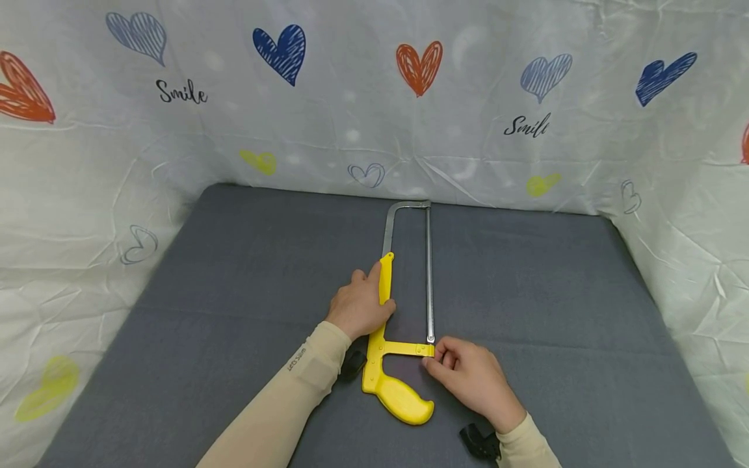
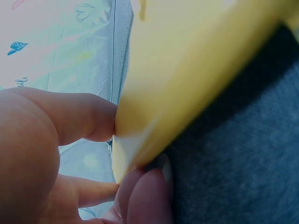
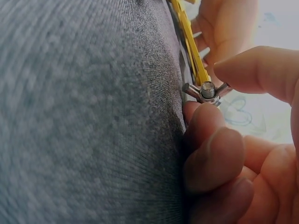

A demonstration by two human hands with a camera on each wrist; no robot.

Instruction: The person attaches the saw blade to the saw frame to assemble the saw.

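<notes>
Grey fabric covers the table (image 1: 234,312), and a white sheet printed with hearts and the word "Smile" (image 1: 181,92) hangs behind and to both sides of it.

On the table's middle, the left hand (image 1: 358,305) is curled round the yellow upper bar of a hacksaw (image 1: 383,338), thumb and fingers gripping it from the left; the left wrist view shows the thumb (image 2: 88,116) pressed to the yellow plastic. Just to the near right, the right hand (image 1: 471,377) pinches the small metal wing nut (image 3: 205,91) at the end of the saw's yellow cross arm, a fingertip (image 3: 247,70) above it and another below.

From these hands the saw lies flat, its yellow pistol handle (image 1: 400,398) pointing near and right between the two forearms. Its steel frame (image 1: 389,227) and thin blade (image 1: 430,273) run away to the far edge of the table. Both forearms wear beige sleeves (image 1: 304,370), and a dark strap (image 1: 480,442) shows at the right wrist.
</notes>
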